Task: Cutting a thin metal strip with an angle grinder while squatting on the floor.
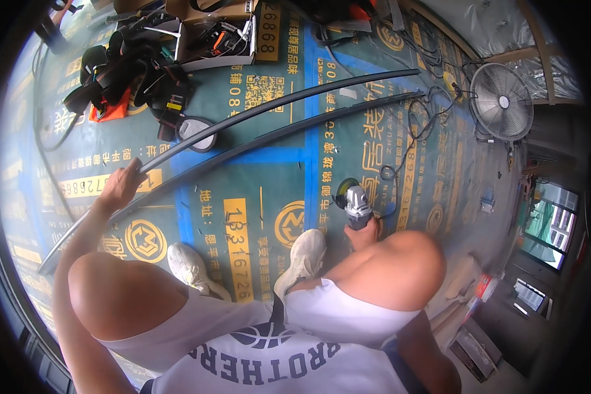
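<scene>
Crouching over a printed green floor covering, I grip a long, slightly bowed dark grey strip (282, 96) near its left part. My left hand (120, 188) is closed around it. The strip reaches up and right across the floor. Just on the near side runs a second long dark strip (295, 127), roughly parallel to it. My right hand (364, 232) is wrapped round the body of a grey angle grinder (357, 202) in front of my right knee. The grinder's disc (345, 192) faces up and left; whether it spins cannot be told.
Far left lie black tool belts and straps (121, 82) beside an open box (220, 39) of tools. A round dark-rimmed object (197, 133) lies by the upper strip. Cables (419, 121) coil near a standing fan (502, 102) on the right. My shoes (307, 253) are planted nearby.
</scene>
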Tool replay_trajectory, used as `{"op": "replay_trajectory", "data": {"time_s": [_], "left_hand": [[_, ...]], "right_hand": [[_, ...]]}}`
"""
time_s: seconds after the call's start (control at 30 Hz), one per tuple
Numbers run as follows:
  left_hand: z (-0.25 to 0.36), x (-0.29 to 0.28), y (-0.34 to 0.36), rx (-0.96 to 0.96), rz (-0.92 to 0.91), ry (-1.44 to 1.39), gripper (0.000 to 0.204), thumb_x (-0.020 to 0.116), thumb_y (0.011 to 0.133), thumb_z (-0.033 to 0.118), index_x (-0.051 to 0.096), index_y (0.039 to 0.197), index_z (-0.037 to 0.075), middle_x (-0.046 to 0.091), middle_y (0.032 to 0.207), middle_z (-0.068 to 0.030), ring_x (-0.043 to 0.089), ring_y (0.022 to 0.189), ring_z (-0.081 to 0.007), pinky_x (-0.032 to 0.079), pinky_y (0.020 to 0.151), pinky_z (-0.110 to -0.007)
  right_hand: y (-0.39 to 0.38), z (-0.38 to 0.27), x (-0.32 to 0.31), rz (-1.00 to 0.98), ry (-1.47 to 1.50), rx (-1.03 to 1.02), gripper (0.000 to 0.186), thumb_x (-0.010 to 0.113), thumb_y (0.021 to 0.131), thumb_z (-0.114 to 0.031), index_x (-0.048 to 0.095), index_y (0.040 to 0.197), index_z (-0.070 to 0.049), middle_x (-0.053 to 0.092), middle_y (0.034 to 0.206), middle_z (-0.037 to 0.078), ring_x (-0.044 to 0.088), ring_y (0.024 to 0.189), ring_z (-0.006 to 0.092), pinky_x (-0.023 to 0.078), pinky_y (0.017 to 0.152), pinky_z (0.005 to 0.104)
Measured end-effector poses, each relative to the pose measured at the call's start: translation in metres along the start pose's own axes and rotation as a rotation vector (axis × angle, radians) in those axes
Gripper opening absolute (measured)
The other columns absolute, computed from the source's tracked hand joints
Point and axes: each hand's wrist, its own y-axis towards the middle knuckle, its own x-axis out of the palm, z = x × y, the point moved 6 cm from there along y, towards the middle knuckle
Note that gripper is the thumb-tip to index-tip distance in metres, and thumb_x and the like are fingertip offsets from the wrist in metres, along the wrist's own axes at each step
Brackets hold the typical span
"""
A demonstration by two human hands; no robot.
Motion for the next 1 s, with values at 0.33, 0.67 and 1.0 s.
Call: {"op": "replay_trajectory", "data": {"time_s": [0.33,0.67,1.0], "left_hand": [[-0.076,0.047,-0.217,-0.441,-0.193,0.24,0.021,0.072,0.094,0.017,0.06,0.103,0.002,0.073,0.094,-0.0239,0.071,0.091,-0.0468,0.054,0.08,-0.054],[-0.126,0.082,-0.297,-0.67,-0.703,0.261,0.027,0.07,0.098,0.022,0.065,0.115,0.002,0.074,0.113,-0.0189,0.075,0.093,-0.0253,0.059,0.077,-0.04],[-0.088,0.025,-0.428,-0.809,-0.741,0.085,0.034,0.071,0.097,0.027,0.066,0.119,0.002,0.074,0.116,-0.02,0.074,0.098,-0.0291,0.059,0.082,-0.04]], "right_hand": [[0.049,-0.018,0.051,0.093,0.059,-0.135,0.052,0.087,0.07,-0.024,0.06,0.105,0.003,0.068,0.095,0.028,0.066,0.092,0.0492,0.052,0.08,0.0525],[0.072,-0.071,-0.034,0.195,0.058,-0.337,0.063,0.079,0.094,-0.042,0.055,0.133,0.002,0.068,0.114,0.02,0.069,0.099,0.0364,0.055,0.088,0.047],[0.117,-0.135,0.058,-0.614,1.229,0.271,0.03,0.066,0.106,-0.03,0.066,0.119,-0.003,0.061,0.076,0.002,0.058,0.063,0.0102,0.038,0.05,0.0234]]}}
